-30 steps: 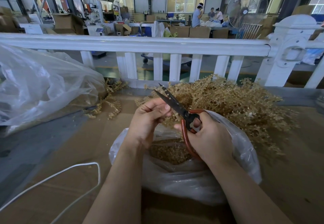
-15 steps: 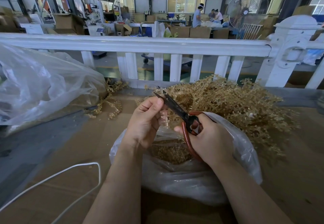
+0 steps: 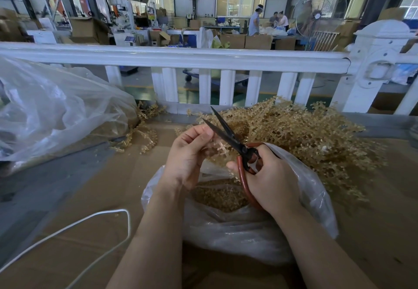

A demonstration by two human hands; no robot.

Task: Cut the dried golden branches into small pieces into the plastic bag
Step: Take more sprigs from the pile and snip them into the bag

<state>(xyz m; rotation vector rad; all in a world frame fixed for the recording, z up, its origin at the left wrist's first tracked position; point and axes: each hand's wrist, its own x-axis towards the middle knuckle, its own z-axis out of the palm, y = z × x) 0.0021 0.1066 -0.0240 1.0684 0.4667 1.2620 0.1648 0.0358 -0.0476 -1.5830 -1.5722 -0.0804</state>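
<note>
Scissors (image 3: 228, 136) blades are being opened wider since before. Right hand (image 3: 269, 175) is gripping handles; left hand (image 3: 190, 153) is pinching light, brittle sprig (image 3: 218, 147), 12 o'clock of plastic bag (image 3: 237, 232).

A small golden sprig (image 3: 213, 147), blurred, is pinched in the left hand (image 3: 188, 155) and sits between the open black blades of the scissors (image 3: 228, 137), whose red handles the right hand (image 3: 269, 179) grips. Directly below both hands, a clear plastic bag (image 3: 248, 230) stands open on the tabletop, holding a layer of small golden cut pieces (image 3: 220, 195). Beyond the right hand, a large loose heap of dried golden branches (image 3: 300, 132) lies touching the bag's far side.
</note>
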